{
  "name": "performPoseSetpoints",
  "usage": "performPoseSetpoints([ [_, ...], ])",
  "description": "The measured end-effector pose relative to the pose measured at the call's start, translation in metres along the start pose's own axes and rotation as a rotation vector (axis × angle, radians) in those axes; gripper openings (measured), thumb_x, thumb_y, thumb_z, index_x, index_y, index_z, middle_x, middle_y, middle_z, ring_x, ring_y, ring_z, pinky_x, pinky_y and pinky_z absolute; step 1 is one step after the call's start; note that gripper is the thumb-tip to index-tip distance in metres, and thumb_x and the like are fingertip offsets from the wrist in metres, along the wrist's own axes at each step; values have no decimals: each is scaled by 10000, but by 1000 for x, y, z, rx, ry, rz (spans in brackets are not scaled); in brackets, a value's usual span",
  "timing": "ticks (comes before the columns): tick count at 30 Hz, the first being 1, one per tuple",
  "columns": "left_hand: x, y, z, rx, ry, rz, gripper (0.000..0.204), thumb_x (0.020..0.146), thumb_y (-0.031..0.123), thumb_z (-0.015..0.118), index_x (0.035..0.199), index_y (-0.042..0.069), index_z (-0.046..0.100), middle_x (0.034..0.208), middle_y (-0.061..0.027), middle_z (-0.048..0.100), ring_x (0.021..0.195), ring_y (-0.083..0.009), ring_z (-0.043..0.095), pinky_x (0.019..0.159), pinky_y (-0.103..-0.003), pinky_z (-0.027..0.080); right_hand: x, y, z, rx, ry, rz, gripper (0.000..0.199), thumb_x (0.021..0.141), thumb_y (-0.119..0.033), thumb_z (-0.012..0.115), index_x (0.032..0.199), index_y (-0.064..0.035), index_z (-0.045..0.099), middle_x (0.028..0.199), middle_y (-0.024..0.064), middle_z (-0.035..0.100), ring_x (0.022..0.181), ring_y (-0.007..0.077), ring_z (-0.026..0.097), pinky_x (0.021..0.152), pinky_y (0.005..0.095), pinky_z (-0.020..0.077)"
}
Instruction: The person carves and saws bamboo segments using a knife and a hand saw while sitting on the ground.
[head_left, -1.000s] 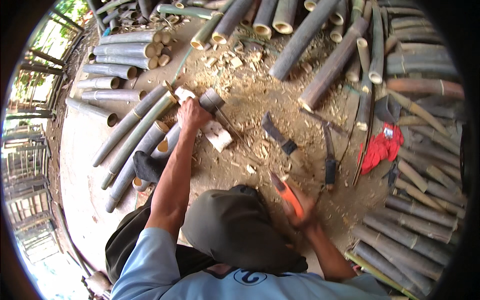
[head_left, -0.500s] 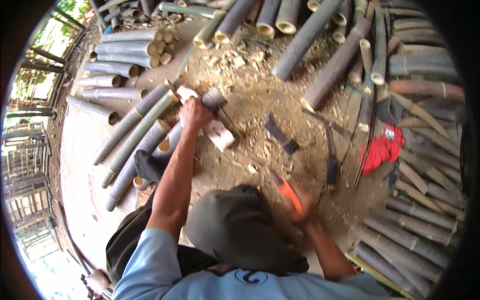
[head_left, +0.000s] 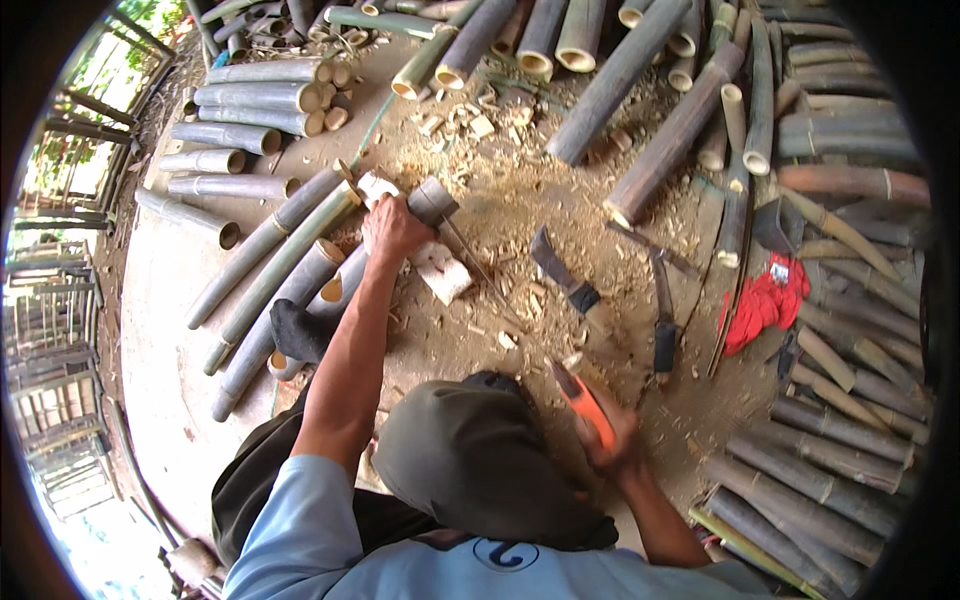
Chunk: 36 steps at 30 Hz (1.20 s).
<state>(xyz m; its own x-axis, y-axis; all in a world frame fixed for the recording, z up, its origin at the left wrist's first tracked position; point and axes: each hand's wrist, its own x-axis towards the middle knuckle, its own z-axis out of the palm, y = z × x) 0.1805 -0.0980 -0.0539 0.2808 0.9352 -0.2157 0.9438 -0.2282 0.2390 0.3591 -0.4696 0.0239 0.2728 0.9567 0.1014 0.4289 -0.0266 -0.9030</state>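
Now: left hand (head_left: pixel 392 228) is clamped over a short bamboo piece (head_left: pixel 432 200), pinning it on a pale wood block (head_left: pixel 440 270) on the dirt floor (head_left: pixel 170 330), mid-floor, toward the far pile. Left grip wrapped tight on it, same spot as a second ago. Right hand (head_left: pixel 610 440) is fisted on an orange-handled knife (head_left: pixel 580 400), near the floor's close edge, beside the dark cap (head_left: pixel 470 470). Change: knife has drifted slightly up and left since the earlier frames, blade tipped toward the block; hand blurred, so it's moving. Reads as a swing winding up, not a cut landed. Bamboo unchanged, no fresh split visible. Around: a spare cleaver (head_left: pixel 560 270) and a second blade (head_left: pixel 663 315) lie right of the block, red cloth (head_left: pixel 765 305) beyond, long poles (head_left: pixel 280 262) left of the block.
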Motion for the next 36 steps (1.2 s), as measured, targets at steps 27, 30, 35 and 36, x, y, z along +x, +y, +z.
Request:
performPoseSetpoints([
  [27,34,-5,7,-175,-173,164,988,436,514,904,1282,55,679,1365,-177,608,1283,-333,548,1051,-467,441,180,82,102,74,98,-87,312,951,-292,595,1069,-9,651,736,167,644,622,317,639,573,404,497],
  [30,26,-44,9,-147,29,156,925,445,484,927,1231,86,648,1335,-190,535,1290,-382,472,1047,-529,412,195,17,104,229,76,-113,411,947,-274,578,1236,11,636,809,196,674,708,296,683,636,399,518],
  [35,20,-21,5,-209,79,144,956,418,496,964,1208,117,581,1306,-178,479,1289,-402,418,1065,-527,374,136,-43,12,214,268,-302,501,923,-162,574,1351,94,540,1093,223,700,855,276,713,751,360,555],
  [36,15,-10,6,-196,63,125,992,414,515,969,1231,121,568,1336,-178,463,1314,-407,395,1075,-531,362,117,-49,-6,174,291,-267,510,931,-160,570,1372,93,525,1136,236,690,904,271,715,786,364,556],
])
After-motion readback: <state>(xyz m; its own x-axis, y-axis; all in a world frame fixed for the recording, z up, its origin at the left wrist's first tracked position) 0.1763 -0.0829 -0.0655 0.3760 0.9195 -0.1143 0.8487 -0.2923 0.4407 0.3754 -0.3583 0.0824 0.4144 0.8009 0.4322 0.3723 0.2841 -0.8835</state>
